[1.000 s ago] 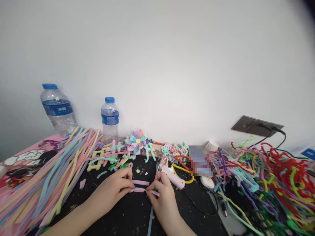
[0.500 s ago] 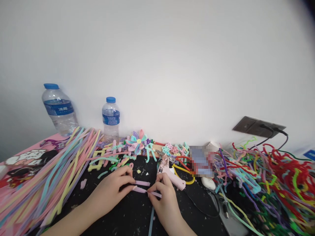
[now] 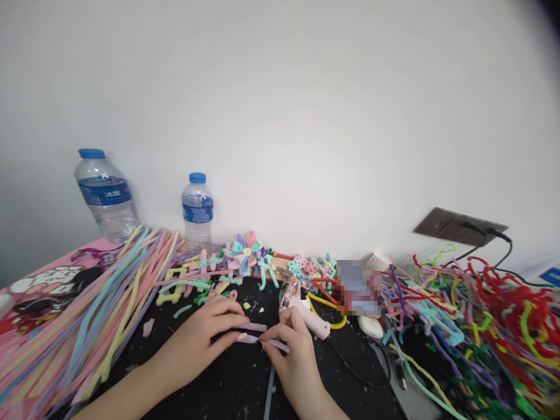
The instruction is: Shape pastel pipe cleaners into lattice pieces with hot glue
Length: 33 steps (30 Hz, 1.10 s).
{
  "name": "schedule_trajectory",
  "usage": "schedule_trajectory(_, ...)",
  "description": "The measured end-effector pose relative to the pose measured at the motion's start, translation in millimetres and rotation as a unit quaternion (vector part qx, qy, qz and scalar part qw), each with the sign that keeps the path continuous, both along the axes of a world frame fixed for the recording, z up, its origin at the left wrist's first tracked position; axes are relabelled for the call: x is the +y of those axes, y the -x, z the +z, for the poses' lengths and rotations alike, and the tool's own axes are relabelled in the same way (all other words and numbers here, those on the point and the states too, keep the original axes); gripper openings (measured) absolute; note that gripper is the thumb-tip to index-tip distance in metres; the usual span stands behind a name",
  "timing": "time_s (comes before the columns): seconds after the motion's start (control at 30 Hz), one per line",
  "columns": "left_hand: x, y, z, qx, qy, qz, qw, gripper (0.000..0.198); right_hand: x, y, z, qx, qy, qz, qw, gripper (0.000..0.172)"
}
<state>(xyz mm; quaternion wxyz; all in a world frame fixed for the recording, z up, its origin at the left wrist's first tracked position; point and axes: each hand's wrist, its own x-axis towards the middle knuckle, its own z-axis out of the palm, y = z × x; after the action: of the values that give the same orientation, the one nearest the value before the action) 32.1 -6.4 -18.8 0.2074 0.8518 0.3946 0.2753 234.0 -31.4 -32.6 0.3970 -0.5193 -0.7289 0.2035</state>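
My left hand (image 3: pixel 214 328) is closed over a short lilac pipe cleaner (image 3: pixel 257 328), pinching it between thumb and fingertips. Two lilac lengths stick out from this hand, one above the other. Just to the right, the thumb and finger of my right hand (image 3: pixel 286 344) pinch a lilac pipe cleaner end (image 3: pixel 280 346), which pokes out past the fingers. Between the hands the lower lilac length meets the right fingertips; whether the pieces are joined cannot be made out. A pale pink glue gun (image 3: pixel 308 318) lies directly behind my right hand.
Long pastel pipe cleaners (image 3: pixel 100 315) spread over the left side. A tangle of bright ones (image 3: pixel 494 326) covers the right. Two water bottles (image 3: pixel 198 210) stand by the wall. A pipe-cleaner flower (image 3: pixel 246 252), a white case (image 3: pixel 370 326) and a black cable (image 3: pixel 359 376) lie on the black mat (image 3: pixel 219 385).
My left hand has shifted slightly to the right, closer to the right fingertips. The right hand stays almost in place, still pinching the lilac pipe cleaner.
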Motion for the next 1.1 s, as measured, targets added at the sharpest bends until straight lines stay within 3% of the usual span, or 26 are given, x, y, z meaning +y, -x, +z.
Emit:
schedule_trajectory(0.07, -3, -5, 3.6, 0.015, 0.015, -0.061, 0.998, 0.019, -2, 1, 2.8, 0.024, -0.009, 0.025, 0.999, 0.020)
schedule_trajectory(0.17, -6, -10, 4.7, 0.017, 0.044, -0.087, 0.995, 0.020, -5, 2, 6.7, 0.053, -0.010, 0.049, 0.997, 0.019)
schedule_trajectory(0.5, -9, -15, 5.9, -0.046, 0.144, -0.002, 0.988, 0.020, -6, -3, 8.9, 0.125, -0.006, 0.045, 0.991, 0.012)
schedule_trajectory(0.67, -6, -15, 1.0, -0.124, 0.260, 0.025, 0.957, 0.021, -6, -7, 5.7, 0.168, 0.051, -0.034, 0.984, 0.010)
schedule_trajectory(0.8, -1, -12, -2.6, -0.195, 0.321, 0.023, 0.927, 0.022, -5, -11, 5.9, 0.179, 0.050, -0.047, 0.982, 0.007)
schedule_trajectory(0.97, 2, -9, -2.4, -0.238, 0.319, 0.045, 0.916, 0.025, -7, -11, 6.3, 0.130, 0.049, -0.026, 0.990, 0.010)
schedule_trajectory(1.1, 3, -8, -3.3, -0.274, 0.290, 0.103, 0.911, 0.026, -12, -6, 5.4, 0.076, 0.032, 0.017, 0.996, 0.013)
